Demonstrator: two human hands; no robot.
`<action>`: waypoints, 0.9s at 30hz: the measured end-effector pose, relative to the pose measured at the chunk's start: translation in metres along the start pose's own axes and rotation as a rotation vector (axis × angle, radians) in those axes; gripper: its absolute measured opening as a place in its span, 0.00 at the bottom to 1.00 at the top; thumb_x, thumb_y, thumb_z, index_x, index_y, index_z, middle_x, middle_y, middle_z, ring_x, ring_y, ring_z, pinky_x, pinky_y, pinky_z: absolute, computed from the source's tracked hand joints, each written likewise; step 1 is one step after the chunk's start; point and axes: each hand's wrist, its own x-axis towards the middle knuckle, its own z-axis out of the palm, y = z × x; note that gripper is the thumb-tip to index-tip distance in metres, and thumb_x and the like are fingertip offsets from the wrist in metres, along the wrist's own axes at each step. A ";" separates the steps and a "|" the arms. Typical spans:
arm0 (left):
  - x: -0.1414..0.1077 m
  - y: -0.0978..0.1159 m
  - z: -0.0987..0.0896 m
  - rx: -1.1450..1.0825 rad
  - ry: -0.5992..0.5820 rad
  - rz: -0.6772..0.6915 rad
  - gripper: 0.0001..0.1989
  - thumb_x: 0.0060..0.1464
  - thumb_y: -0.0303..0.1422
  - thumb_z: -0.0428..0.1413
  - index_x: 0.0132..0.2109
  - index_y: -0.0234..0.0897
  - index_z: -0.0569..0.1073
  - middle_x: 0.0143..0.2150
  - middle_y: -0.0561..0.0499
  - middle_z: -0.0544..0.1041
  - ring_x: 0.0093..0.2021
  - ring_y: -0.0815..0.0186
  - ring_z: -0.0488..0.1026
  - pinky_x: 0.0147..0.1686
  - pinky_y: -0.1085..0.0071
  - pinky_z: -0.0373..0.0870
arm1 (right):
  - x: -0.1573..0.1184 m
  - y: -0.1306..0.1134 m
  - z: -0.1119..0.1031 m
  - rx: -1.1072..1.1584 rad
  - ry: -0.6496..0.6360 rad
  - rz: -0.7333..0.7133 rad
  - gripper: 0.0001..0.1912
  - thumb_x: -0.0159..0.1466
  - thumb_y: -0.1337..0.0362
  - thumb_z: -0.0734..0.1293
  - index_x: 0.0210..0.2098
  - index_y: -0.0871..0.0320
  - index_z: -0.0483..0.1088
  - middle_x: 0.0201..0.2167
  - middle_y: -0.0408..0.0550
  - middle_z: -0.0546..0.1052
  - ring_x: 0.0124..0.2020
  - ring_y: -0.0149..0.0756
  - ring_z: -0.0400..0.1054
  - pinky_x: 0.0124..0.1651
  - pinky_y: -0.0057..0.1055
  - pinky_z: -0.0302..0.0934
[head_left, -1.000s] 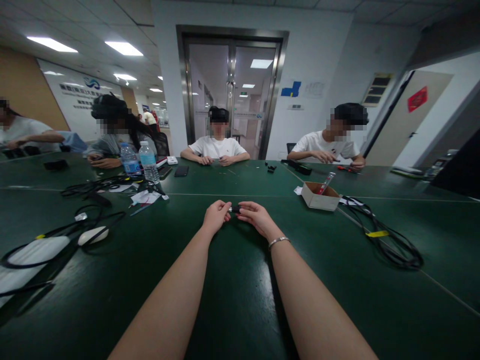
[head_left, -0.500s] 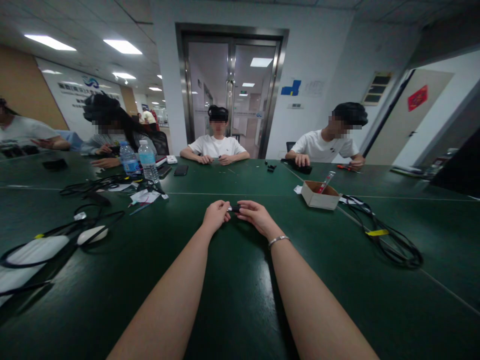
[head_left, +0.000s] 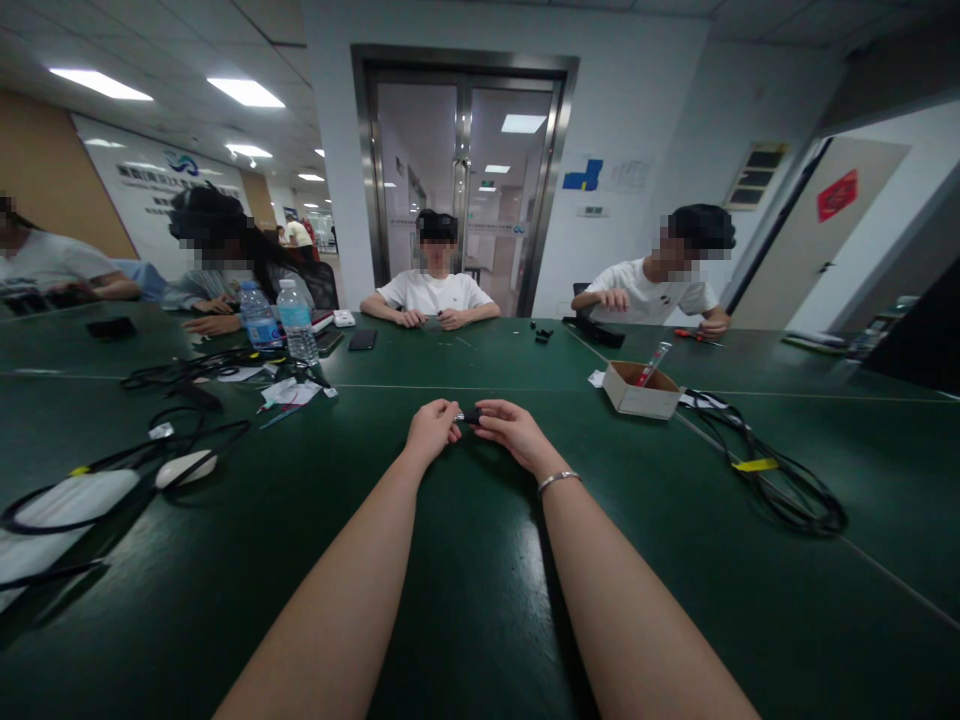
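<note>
Black piece (head_left: 472,416) (silver at one end); dark-green table (head_left: 480,580).

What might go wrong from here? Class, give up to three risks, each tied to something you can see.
The left hand and right hand hold the small black piece with their fingers, so it could slip onto the table.
The tube leans up out of the open box; a bump might tip it.
The looped cable right of the box could snag a reaching arm.
</note>
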 end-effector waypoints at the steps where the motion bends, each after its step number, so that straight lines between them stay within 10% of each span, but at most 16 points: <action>1: 0.000 0.001 0.000 -0.002 0.001 -0.001 0.15 0.57 0.42 0.49 0.34 0.34 0.70 0.20 0.52 0.71 0.17 0.72 0.67 0.17 0.78 0.58 | 0.000 0.000 0.000 0.002 -0.003 -0.001 0.13 0.52 0.77 0.70 0.37 0.60 0.75 0.34 0.46 0.73 0.36 0.34 0.73 0.39 0.26 0.71; 27: -0.004 0.008 0.001 0.034 0.005 -0.041 0.15 0.59 0.40 0.47 0.33 0.33 0.70 0.18 0.53 0.70 0.16 0.72 0.65 0.18 0.78 0.58 | 0.004 0.007 -0.004 0.009 -0.039 -0.073 0.16 0.48 0.72 0.74 0.37 0.58 0.75 0.38 0.46 0.71 0.40 0.35 0.70 0.49 0.35 0.68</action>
